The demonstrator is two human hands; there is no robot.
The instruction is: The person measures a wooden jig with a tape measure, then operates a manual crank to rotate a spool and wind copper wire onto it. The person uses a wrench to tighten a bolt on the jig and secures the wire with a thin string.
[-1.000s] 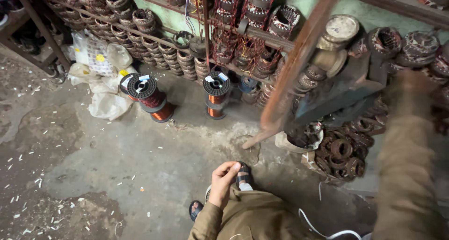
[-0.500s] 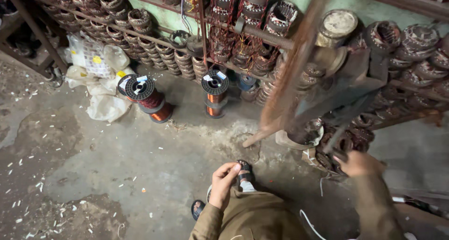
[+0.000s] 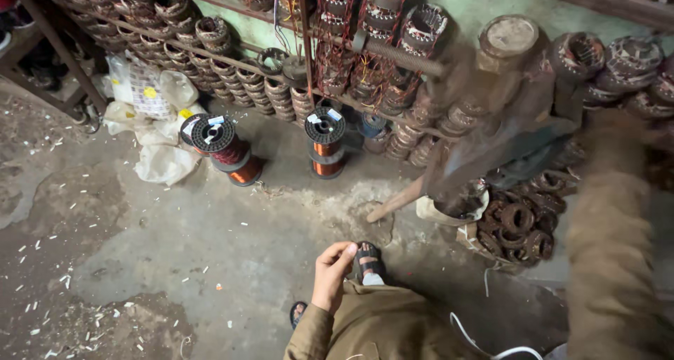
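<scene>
My left hand (image 3: 333, 272) rests on my knee over olive-brown trousers, fingers curled in, thumb against the forefinger, nothing visible in it. Just past it my sandalled foot (image 3: 366, 262) stands on the concrete floor. My right arm, in a brown sleeve (image 3: 607, 234), is raised at the right and heavily blurred. Its hand blurs into the dark wound stator cores (image 3: 632, 58) on the shelf, so its grip is unreadable.
Two stacks of copper wire spools (image 3: 326, 146) (image 3: 225, 149) stand on the floor before shelves of stator cores (image 3: 421, 27). White sacks (image 3: 158, 132) lie at left. A pile of rusty rings (image 3: 519, 227) sits beside a slanted rusty frame leg (image 3: 400, 198). A white cable (image 3: 491, 349) lies near my lap.
My right arm, lowered toward the pile of rings half a second ago, has swung back up toward the shelf. My left hand stays on the knee.
</scene>
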